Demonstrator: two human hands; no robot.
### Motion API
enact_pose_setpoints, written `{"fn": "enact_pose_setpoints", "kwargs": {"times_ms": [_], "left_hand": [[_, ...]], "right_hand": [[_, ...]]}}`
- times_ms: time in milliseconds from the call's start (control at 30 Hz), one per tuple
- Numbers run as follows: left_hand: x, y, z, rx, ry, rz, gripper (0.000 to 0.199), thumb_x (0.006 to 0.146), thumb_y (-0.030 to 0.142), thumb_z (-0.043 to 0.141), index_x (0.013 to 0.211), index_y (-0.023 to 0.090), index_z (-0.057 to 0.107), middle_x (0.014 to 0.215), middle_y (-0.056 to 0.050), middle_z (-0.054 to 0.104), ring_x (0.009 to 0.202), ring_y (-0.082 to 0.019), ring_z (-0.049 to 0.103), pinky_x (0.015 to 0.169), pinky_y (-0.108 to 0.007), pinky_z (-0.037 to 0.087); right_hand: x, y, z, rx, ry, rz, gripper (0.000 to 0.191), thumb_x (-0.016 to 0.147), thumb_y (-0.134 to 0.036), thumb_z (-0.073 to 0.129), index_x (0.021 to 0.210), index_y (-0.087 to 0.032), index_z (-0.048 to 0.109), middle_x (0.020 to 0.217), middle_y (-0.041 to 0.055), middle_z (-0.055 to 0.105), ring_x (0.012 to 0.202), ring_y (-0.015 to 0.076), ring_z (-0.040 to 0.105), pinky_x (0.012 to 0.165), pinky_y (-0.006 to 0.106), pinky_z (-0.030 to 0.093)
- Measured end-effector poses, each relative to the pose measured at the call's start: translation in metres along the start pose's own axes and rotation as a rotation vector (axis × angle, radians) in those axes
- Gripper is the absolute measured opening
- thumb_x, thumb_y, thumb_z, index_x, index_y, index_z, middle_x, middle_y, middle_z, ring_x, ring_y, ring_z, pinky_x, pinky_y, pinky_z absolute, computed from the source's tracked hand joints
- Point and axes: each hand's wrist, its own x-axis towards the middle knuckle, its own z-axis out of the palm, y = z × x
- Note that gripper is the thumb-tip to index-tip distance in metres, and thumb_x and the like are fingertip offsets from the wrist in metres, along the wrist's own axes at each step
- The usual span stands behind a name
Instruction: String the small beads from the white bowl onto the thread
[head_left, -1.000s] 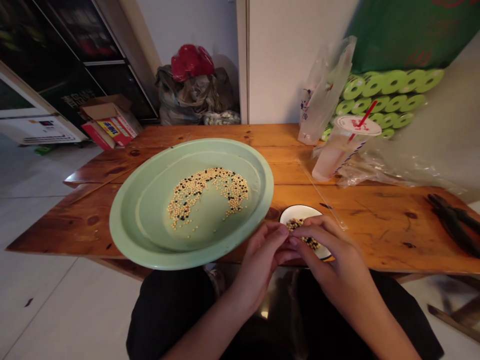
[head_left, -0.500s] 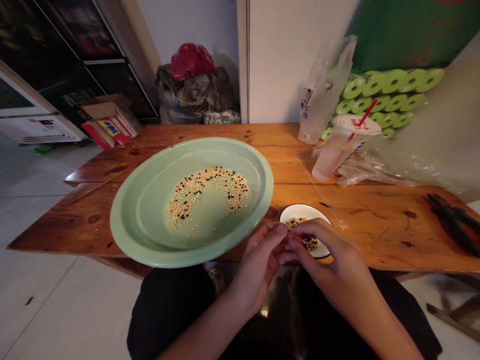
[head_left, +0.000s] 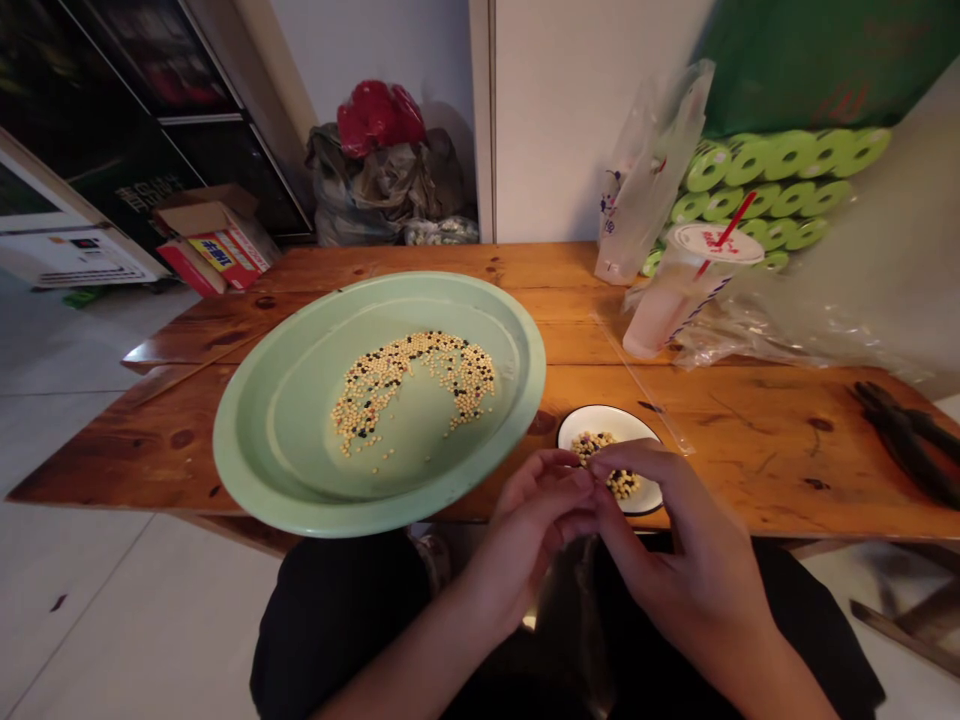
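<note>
My left hand [head_left: 534, 530] and my right hand [head_left: 675, 530] meet fingertip to fingertip over the near edge of the small white dish [head_left: 651, 492]. Both are closed in a pinch; whatever lies between the fingers is too small or hidden to name. Behind the fingertips, the dark-rimmed dish holds small round pale and dark pieces [head_left: 624, 484], beads or beans, I cannot tell which. Left of my hands stands a wide pale green basin [head_left: 277, 500]. Similar cream and black pieces [head_left: 390, 365] lie across its bottom in a curved band.
On the wooden table [head_left: 750, 430] stands a lidded plastic cup [head_left: 660, 310] with a red straw, beside clear plastic wrapping [head_left: 757, 335]. Black-handled pliers [head_left: 911, 440] lie at the right. Behind are green-wrapped rolls [head_left: 787, 175], an open cardboard box [head_left: 221, 250] and stuffed bags [head_left: 375, 190].
Both hands have shifted slightly right and down, still touching at the fingertips. The whole view has moved a little. The basin's contents look the same.
</note>
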Motion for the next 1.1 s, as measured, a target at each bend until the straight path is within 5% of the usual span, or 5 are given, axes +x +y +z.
{"fn": "enact_pose_setpoints", "kwargs": {"times_ms": [467,833,967,1100], "left_hand": [[0.0,0.003,0.001,-0.095,-0.046,-0.148,0.034,0.067,0.016,0.082,0.094,0.013,0.062,0.081,-0.004,0.069,0.069,-0.013,0.064,0.069,-0.025,0.051],[0.003,-0.002,-0.002,-0.035,-0.011,-0.128,0.045,0.062,0.01,0.082,0.101,0.014,0.06,0.082,-0.003,0.066,0.073,-0.013,0.065,0.073,-0.024,0.05],[-0.007,0.0,0.003,0.152,-0.022,-0.066,0.033,0.068,0.021,0.078,0.095,0.017,0.06,0.078,-0.003,0.065,0.063,-0.014,0.061,0.06,-0.026,0.053],[-0.047,0.024,0.012,0.72,-0.032,0.196,0.013,0.082,0.034,0.068,0.086,0.021,0.067,0.07,-0.003,0.062,0.059,-0.015,0.057,0.053,-0.026,0.048]], "right_hand": [[-0.001,-0.001,0.002,0.001,0.034,0.047,0.03,0.085,-0.004,0.053,0.108,-0.024,0.048,0.089,0.0035,0.06,0.082,0.0182,0.064,0.071,0.031,0.054],[-0.007,0.0,0.006,0.038,0.004,0.06,0.034,0.085,-0.005,0.054,0.113,-0.025,0.048,0.093,0.0033,0.059,0.086,0.0196,0.063,0.076,0.034,0.053],[-0.008,0.009,0.004,0.129,0.045,0.133,0.036,0.085,-0.006,0.055,0.115,-0.025,0.047,0.094,0.003,0.058,0.087,0.0194,0.063,0.08,0.035,0.051],[-0.006,0.025,-0.002,0.14,0.078,0.299,0.027,0.089,-0.014,0.057,0.114,-0.023,0.054,0.096,0.0054,0.062,0.091,0.0219,0.063,0.084,0.04,0.05]]}}
